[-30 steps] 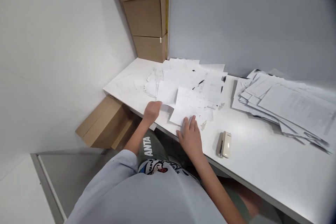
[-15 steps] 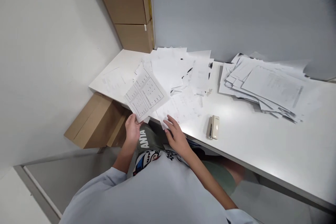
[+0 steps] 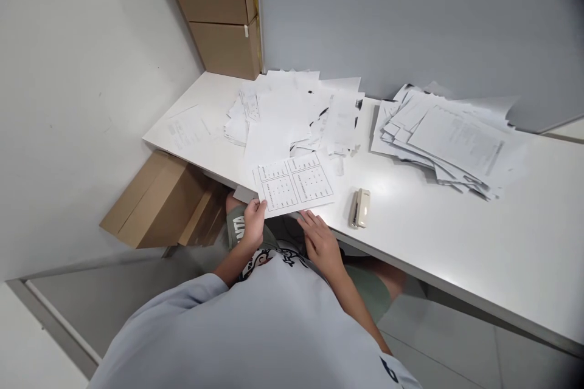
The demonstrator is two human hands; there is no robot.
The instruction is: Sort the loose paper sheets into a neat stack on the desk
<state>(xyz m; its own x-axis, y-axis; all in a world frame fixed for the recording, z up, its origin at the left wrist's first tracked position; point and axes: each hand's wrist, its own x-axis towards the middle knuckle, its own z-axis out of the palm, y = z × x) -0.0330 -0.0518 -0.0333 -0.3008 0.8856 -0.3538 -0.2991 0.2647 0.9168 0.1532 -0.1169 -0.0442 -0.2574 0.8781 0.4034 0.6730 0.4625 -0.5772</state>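
A printed sheet with four grid panels [image 3: 294,184] lies flat at the near edge of the white desk [image 3: 456,237]. My left hand [image 3: 253,225] pinches its near left corner. My right hand [image 3: 322,242] rests at the desk edge just below the sheet's right side, fingers stretched out and touching the paper's edge. Behind the sheet spreads a loose heap of white papers [image 3: 296,109].
A beige stapler [image 3: 360,208] lies right of the sheet. A thick fanned stack of papers [image 3: 447,137] sits at the right rear. Cardboard boxes [image 3: 219,6] stand stacked in the corner, and another flat box [image 3: 159,200] lies under the desk's left end.
My left hand lifted the grid sheet from the heap, then brought it down flat on the desk in front of me. My right hand slid back toward the desk edge.
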